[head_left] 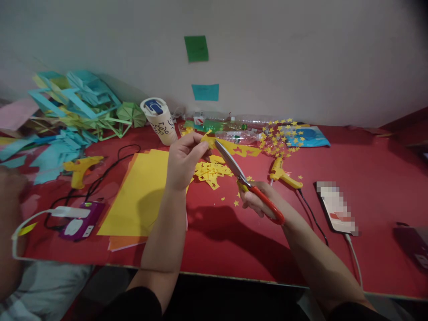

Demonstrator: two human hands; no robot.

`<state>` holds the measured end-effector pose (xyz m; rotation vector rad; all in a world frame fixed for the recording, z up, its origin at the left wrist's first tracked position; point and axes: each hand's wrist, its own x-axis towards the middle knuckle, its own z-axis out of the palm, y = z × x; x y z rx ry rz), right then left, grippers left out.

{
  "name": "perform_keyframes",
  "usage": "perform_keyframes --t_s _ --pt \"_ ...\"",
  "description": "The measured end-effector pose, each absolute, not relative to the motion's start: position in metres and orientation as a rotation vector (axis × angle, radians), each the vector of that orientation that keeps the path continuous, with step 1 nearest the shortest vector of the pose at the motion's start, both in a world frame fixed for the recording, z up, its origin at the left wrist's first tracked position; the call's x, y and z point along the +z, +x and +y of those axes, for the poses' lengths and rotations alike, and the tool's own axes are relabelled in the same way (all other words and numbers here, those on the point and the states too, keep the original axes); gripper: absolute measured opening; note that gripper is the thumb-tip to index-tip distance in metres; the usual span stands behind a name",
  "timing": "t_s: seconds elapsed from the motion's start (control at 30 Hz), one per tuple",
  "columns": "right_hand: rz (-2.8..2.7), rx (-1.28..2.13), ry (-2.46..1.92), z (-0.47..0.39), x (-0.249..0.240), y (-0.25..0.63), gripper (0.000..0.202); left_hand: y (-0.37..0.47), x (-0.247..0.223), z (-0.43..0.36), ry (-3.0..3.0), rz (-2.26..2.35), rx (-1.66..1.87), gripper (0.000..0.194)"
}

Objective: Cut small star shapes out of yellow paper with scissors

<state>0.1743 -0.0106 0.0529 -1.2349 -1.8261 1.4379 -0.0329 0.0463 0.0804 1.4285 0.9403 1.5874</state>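
Note:
My left hand (185, 156) pinches one end of a yellow paper strip (245, 150), whose edge is notched by cut-outs. In my right hand (259, 198) is a pair of scissors (249, 183) with red handles; its blades reach up to the strip near my left fingers. Below the strip lies a pile of yellow paper scraps (210, 173) on the red table (214, 240). A few small yellow stars (236, 203) are scattered close to the scissors.
Yellow sheets (140, 191) lie stacked at left, beside a purple power strip (82, 220) and a glue gun (80, 169). Behind stand a white cup (159, 122) and plastic bottles (217, 125). Rightward are another glue gun (284, 174) and a phone (334, 206). Someone's arm (11, 223) shows far left.

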Motion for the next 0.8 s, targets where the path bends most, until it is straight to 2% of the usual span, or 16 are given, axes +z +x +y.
perform_keyframes --t_s 0.37,0.8 --pt "-1.841 1.459 -1.242 -0.01 0.058 0.175 0.04 -0.04 0.083 0.045 1.524 0.962 1.515 0.013" --pt "-1.728 1.422 -1.342 -0.012 0.058 0.168 0.041 -0.027 0.08 0.045 1.378 0.889 1.478 0.015"
